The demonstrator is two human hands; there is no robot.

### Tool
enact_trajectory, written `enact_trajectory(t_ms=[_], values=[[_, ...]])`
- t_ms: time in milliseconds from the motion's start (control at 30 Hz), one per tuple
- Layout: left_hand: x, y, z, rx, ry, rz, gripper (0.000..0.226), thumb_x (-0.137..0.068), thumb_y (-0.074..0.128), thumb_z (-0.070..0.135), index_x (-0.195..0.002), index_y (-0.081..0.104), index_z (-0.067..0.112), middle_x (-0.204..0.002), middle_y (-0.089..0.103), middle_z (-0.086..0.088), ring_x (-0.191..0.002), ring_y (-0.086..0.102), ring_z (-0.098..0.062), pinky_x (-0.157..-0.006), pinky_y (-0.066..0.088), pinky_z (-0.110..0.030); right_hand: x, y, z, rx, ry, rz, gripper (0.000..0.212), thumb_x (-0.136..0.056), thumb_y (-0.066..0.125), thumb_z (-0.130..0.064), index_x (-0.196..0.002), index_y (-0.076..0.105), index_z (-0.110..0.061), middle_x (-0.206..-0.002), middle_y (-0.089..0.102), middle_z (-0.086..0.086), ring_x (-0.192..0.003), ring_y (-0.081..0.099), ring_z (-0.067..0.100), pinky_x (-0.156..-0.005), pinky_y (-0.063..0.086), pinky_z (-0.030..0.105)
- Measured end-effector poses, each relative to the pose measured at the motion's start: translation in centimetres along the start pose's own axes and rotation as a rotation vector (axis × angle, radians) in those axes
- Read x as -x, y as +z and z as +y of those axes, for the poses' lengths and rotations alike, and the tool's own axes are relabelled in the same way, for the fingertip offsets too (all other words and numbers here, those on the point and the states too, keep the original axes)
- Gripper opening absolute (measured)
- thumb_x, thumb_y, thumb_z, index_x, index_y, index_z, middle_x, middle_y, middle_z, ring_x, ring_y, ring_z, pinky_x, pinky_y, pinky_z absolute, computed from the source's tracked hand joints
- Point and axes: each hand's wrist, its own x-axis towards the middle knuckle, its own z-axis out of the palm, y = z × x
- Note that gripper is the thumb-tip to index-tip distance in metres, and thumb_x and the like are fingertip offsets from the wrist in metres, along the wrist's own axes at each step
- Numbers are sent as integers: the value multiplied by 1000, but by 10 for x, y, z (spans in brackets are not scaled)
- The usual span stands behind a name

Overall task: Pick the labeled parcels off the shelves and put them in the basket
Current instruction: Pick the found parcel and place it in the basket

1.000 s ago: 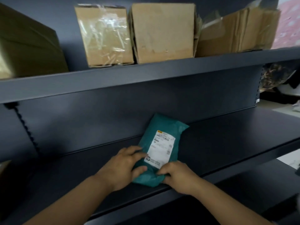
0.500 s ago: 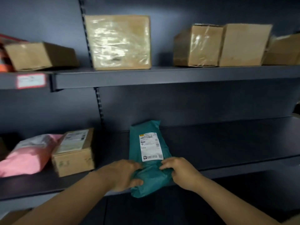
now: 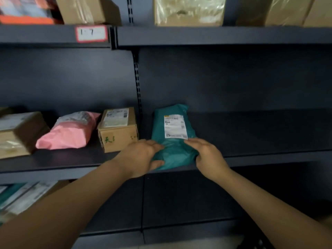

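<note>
Gripping the teal parcel (image 3: 172, 141) at its near end with left hand (image 3: 142, 157) and right hand (image 3: 206, 155), at 12 o'clock on the middle shelf (image 3: 269, 155). Not lifted yet, probably; pink bag (image 3: 68, 133) and labeled box (image 3: 117, 128) waiting at 10 o'clock. No basket visible.

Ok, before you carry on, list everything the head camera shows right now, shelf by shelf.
Teal parcel: one, teal with a white label, middle shelf, near end at the front edge.
Small labeled box: one, brown, middle shelf, left of the teal parcel.
Pink parcel: one, pink, middle shelf, left of the small box.
Large box: one, brown, middle shelf, far left.
Cardboard boxes: several, brown, some plastic-wrapped, top shelf.
Shelf tag: one, white with a red border, top shelf edge.
Parcels: blurred, lower left.
Basket: not in view.
Left hand: gripping the teal parcel's near left side.
Right hand: gripping its near right side.
</note>
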Motion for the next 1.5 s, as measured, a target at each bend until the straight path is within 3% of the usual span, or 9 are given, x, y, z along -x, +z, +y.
enact_trajectory(t_ms=[167, 367, 567, 767, 900, 1000, 1200, 1367, 1500], values=[[15, -3, -3, 9, 59, 215, 58, -89, 39, 56, -134, 47, 21, -128, 55, -2, -110, 53, -23, -91, 46, -40, 37, 12, -18, -17, -183, 327, 48, -76, 48, 10, -117, 65, -8, -121, 62, 6, -114, 51, 14, -103, 32, 16], [75, 7, -19, 101, 146, 365, 36, -90, 50, 37, -116, 62, 14, -108, 62, -5, -98, 59, -23, -79, 52, -38, 85, 65, -37, 7, -412, 101, 42, -80, 42, -6, -114, 66, -12, -111, 64, -1, -103, 53, 11, -87, 48, 23], [168, 36, -61, -101, 110, 159, 34, -92, 47, 34, -113, 64, 14, -106, 64, -6, -91, 56, -21, -77, 48, -32, 81, 133, -43, 148, -500, -162, 51, -56, 77, 6, -105, 71, -10, -104, 68, 4, -95, 61, 20, -72, 57, 34], [248, 80, -115, -142, -253, -58, 37, -89, 41, 41, -113, 61, 22, -101, 62, -1, -85, 59, -22, -64, 52, -32, 49, 199, -83, 237, -516, -233, 60, -45, 87, -3, -102, 73, -14, -103, 69, 3, -92, 68, 21, -70, 58, 34], [272, 109, -140, -155, -390, 4, 41, -84, 38, 47, -114, 56, 26, -101, 63, 1, -87, 61, -21, -59, 54, -33, 35, 230, -122, 203, -450, -335, 56, -67, 81, -19, -120, 64, -18, -120, 63, 2, -109, 60, 21, -84, 54, 35], [274, 135, -162, -127, -481, 21, 48, -78, 38, 52, -118, 46, 27, -104, 63, -2, -89, 64, -23, -55, 56, -34, 31, 251, -150, 191, -422, -429, 56, -94, 52, -29, -146, 32, -21, -150, 31, 3, -137, 30, 22, -109, 32, 38], [249, 190, -187, 184, -662, 25, 82, -79, 57, 59, -145, 24, 22, -140, 42, 0, -127, 39, -20, -104, 36, -34, 27, 291, -199, -9, -100, -486, 70, -93, 53, -40, -150, 13, -30, -156, 4, -8, -142, 17, 15, -112, 30, 31], [208, 211, -167, 364, -825, 97, 112, -68, 56, 74, -148, 4, 16, -150, 20, -3, -135, 24, -26, -108, 29, -36, 29, 302, -203, -26, 23, -469, 72, -94, 53, -29, -150, 9, -31, -156, 2, -10, -142, 20, 12, -111, 32, 29], [191, 225, -163, 436, -921, 106, 108, -71, 64, 61, -146, 5, 10, -142, 28, -10, -130, 29, -29, -104, 33, -37, 34, 293, -189, 15, 59, -449, 71, -94, 53, -26, -150, 9, -30, -155, 4, -11, -139, 23, 11, -109, 33, 24]])
